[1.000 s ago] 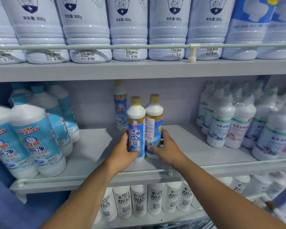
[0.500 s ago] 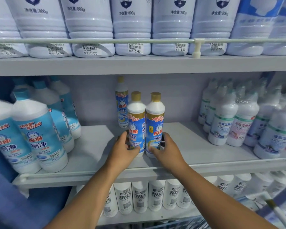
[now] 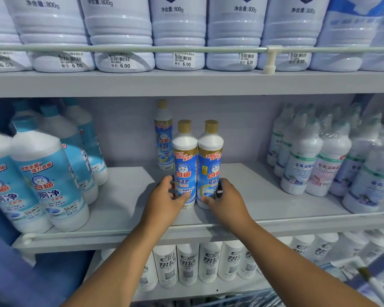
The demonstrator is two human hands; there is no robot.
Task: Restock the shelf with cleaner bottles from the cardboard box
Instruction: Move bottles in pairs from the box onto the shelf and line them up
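Counted on middle shelf (image 3: 129, 209): three gold-capped cleaner bottles (image 3: 184, 165), two side by side in front, one behind. Two hands were in view, left hand (image 3: 164, 201) and right hand (image 3: 227, 201), one front bottle in each. Teal-capped bottles (image 3: 47, 185) at left: at least four seen, edge cut off. Price stickers (image 3: 183, 59) marked 6.00 on top row: six legible. Shrink-wrapped white bottles (image 3: 299, 165) at right: too crowded to count.

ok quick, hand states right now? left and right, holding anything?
Left hand: fingers curled round the left gold-capped bottle near its base.
Right hand: fingers curled round the right gold-capped bottle near its base.
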